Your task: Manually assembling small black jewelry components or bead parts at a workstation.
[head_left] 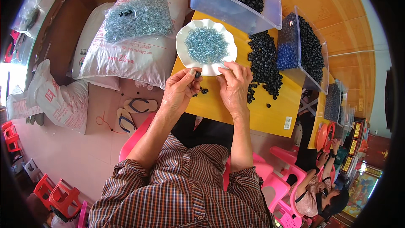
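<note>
My left hand (179,88) pinches a small round black piece (198,74) between thumb and fingertips, just below the near rim of a white scalloped plate (181,50). Small clear bluish pieces (206,45) are heaped on that plate. My right hand (235,85) is at the plate's near right rim, thumb and fingers curled together; whatever they hold is too small to make out. A few black pieces (204,91) lie on the yellow table (270,122) beside my left hand. To the right of my right hand spreads a pile of the same black pieces (265,61).
Two clear plastic bins of black pieces, one at the back (236,6) and one at the right (303,50), border the table. Left of it, a bag of clear pieces (139,19) rests on a full white sack (122,61). A person (314,194) sits at far right. Sandals (135,112) lie on the floor.
</note>
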`<state>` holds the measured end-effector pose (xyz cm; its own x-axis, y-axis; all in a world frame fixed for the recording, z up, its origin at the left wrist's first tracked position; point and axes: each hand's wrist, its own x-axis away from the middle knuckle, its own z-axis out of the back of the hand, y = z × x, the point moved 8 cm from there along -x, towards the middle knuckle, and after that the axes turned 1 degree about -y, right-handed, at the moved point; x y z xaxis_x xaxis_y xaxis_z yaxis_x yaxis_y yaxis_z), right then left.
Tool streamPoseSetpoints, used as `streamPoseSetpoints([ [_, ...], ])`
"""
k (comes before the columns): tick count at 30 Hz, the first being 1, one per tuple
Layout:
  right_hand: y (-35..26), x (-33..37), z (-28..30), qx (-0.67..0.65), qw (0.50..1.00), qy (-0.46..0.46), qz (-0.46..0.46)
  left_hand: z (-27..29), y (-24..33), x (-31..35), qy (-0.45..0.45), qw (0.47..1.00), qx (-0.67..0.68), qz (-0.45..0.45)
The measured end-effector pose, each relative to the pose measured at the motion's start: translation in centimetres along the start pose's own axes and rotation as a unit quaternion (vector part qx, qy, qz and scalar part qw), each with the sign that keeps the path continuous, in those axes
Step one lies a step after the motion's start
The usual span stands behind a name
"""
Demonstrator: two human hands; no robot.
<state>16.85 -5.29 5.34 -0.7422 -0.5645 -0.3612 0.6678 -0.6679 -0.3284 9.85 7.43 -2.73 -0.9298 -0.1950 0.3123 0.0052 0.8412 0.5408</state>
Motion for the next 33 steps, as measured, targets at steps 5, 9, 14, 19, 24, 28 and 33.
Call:
streamPoseSetpoints([
  [5,-0.9,-0.5,0.5,0.006,1.0,0.004,0.012,-0.1,-0.1,0.1,0.0,1.0,0.0,0.008],
  [9,-1.7,-1.2,-0.6,0.031,0.999,-0.027,0.029,-0.2,0.0,0.2,0.001,1.0,0.0,0.004],
  [14,-1.1,-1.4,-1.8,0.036,0.999,-0.025,0.013,-0.2,0.0,0.1,0.001,1.0,0.006,0.006],
  [19,-1.1,-1.1,-1.4,0.027,0.999,-0.029,0.018,0.1,-0.1,0.0,-0.002,1.0,0.009,0.005],
  [24,-1.1,-0.7,-1.0,0.033,0.999,-0.014,0.023,-0.2,-0.3,0.1,0.002,1.0,0.007,0.012],
  [28,-1.6,-0.5,-0.1,0.057,0.998,0.016,0.036,-0.1,-0.2,0.1,0.0,1.0,0.005,0.007],
  [33,-1.6,-0.2,0.1,0.066,0.997,0.032,0.038,-0.2,-0.4,0.2,-0.003,1.0,0.0,0.014],
])
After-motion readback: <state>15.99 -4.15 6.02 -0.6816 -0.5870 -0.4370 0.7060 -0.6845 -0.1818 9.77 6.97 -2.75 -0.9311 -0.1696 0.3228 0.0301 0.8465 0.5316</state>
